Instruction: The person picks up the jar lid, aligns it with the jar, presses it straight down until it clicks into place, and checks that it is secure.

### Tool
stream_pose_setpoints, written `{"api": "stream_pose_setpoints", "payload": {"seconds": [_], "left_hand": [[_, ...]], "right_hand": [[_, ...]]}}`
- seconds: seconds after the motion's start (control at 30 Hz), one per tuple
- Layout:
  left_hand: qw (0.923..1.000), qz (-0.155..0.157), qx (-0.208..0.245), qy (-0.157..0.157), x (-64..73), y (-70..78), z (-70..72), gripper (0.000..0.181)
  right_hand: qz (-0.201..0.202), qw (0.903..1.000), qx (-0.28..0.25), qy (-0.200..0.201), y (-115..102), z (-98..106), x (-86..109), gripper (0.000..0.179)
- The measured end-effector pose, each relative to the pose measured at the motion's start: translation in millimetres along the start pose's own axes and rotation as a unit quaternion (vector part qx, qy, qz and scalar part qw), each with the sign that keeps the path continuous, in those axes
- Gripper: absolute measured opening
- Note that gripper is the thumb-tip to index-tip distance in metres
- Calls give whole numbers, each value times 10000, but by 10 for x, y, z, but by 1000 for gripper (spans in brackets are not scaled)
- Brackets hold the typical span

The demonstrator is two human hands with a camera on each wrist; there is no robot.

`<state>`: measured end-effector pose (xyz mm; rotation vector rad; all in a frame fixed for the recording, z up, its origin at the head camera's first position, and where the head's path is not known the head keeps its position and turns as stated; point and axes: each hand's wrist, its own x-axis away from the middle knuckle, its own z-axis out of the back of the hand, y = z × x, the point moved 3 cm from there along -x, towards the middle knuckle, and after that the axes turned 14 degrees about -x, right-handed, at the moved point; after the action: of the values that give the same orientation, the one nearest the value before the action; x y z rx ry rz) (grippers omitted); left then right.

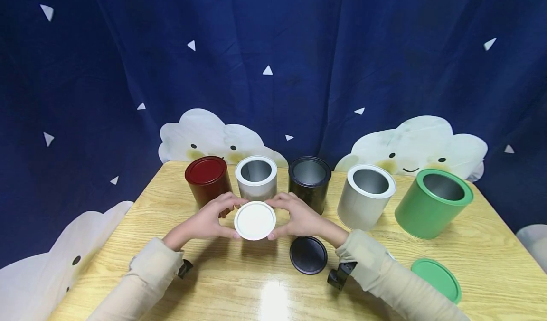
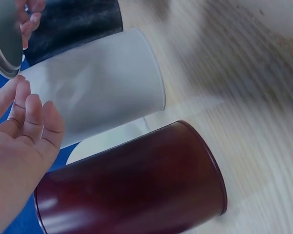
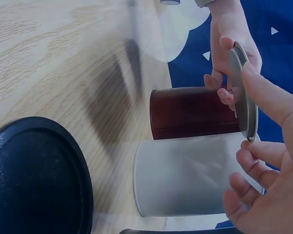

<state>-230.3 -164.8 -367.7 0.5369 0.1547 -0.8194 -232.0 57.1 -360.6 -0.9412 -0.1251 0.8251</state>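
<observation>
While the left hand [image 1: 213, 218] and right hand [image 1: 301, 218] pinch its rim, the white lid [image 1: 255, 221] looks light and stiff, best held there, a pale can [image 1: 258, 191] beyond.

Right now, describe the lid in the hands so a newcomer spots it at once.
On the wooden table, five cans stand in a row along the far side. In front of the second can from the left, the left hand and right hand hold a round white lid. Unlike the black lid and green lid lying flat, it is held above the table.
</observation>
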Motion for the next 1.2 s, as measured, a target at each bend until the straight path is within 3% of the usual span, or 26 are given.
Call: {"api": "stream_pose_setpoints", "payload": {"seconds": [0.4,0.63,1.0,1.2], "left_hand": [[9986,-6,134,520,-26,-6,113,59],[9984,130,243,495,-63,13,177,58],[9967,-48,47,808,-164,34,251,61],[9967,-111,-11,805,-234,27,325,61]], "right_hand": [[121,9998,-58,179,-55,98,-47,68],[188,9994,-105,268,-96,186,-86,67],[78,9991,-53,417,-153,286,-147,68],[50,9991,-11,431,-163,350,-199,68]]}}
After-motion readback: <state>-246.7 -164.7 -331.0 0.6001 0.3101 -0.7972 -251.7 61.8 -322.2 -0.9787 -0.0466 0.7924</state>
